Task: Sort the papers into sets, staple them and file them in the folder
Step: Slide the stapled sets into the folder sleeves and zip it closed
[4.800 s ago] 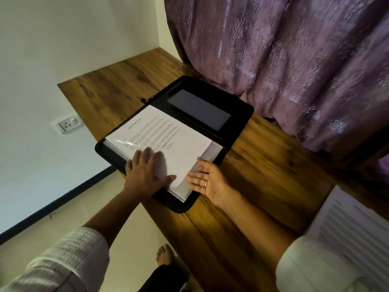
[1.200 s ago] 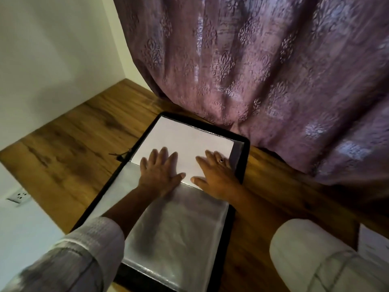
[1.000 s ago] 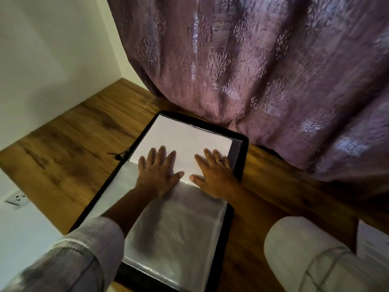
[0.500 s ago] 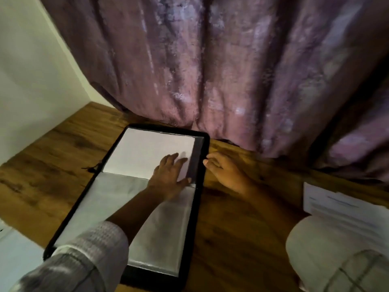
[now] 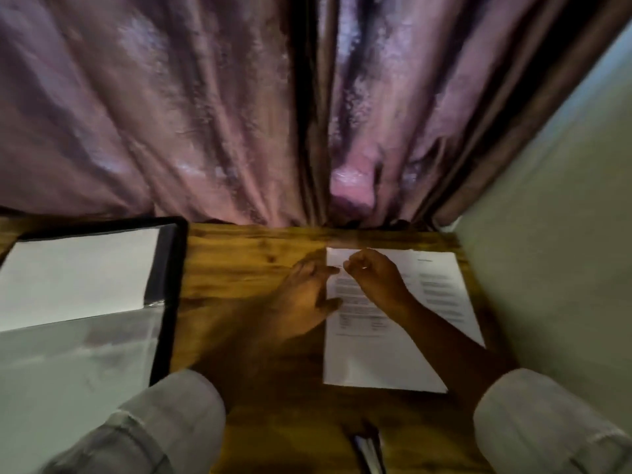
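Head view, change: both hands have left the folder (image 5: pixel 170 302), where they pressed the filed sheet (image 5: pixel 78 271) a second ago, and now sit at the loose papers (image 5: pixel 376 354) well right of the folder
Left hand (image 5: pixel 304 295): fingers straight, flat at the papers' edge nearest the folder, holding nothing
Right hand (image 5: pixel 376 278): fingers curled over the papers' far corner; blur hides whether it pinches a sheet
Meaning: one set looks filed; the next likely gets gathered for stapling
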